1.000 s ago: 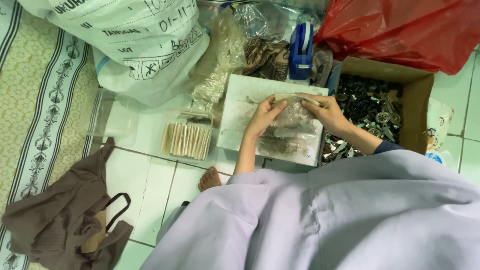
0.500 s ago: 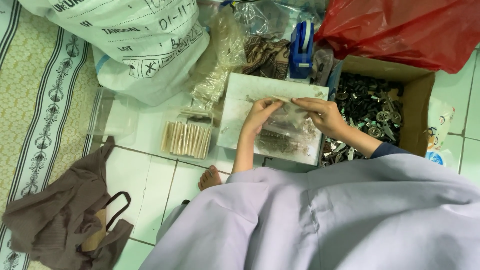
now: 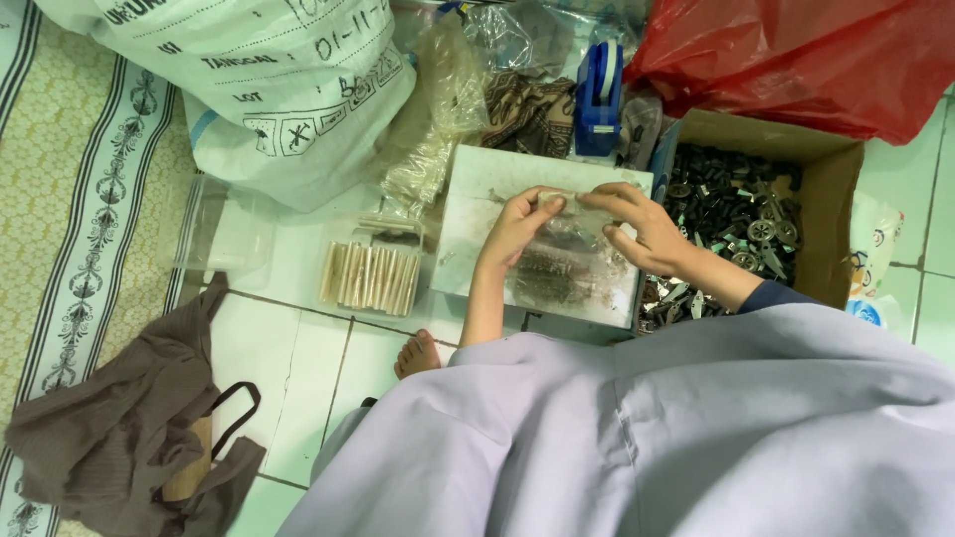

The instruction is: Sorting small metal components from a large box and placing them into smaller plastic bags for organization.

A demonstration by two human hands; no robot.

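Observation:
My left hand point(image 3: 517, 231) and my right hand point(image 3: 642, 227) meet over a white board point(image 3: 477, 214) on the floor. Together they pinch the top edge of a small clear plastic bag point(image 3: 559, 254) with dark small parts inside, which lies on the board. A cardboard box point(image 3: 836, 204) full of dark metal parts point(image 3: 736, 204) stands just right of the board, under my right forearm.
A row of packed pale sticks point(image 3: 373, 276) lies left of the board. A blue tape dispenser point(image 3: 599, 89), clear bags, a big white sack point(image 3: 269, 89) and a red plastic bag point(image 3: 796, 55) lie behind. A brown cloth bag point(image 3: 129, 428) is at left.
Both hands have slid up toward the far edge of the board, from over the bag's middle to its top edge. The rest has not moved.

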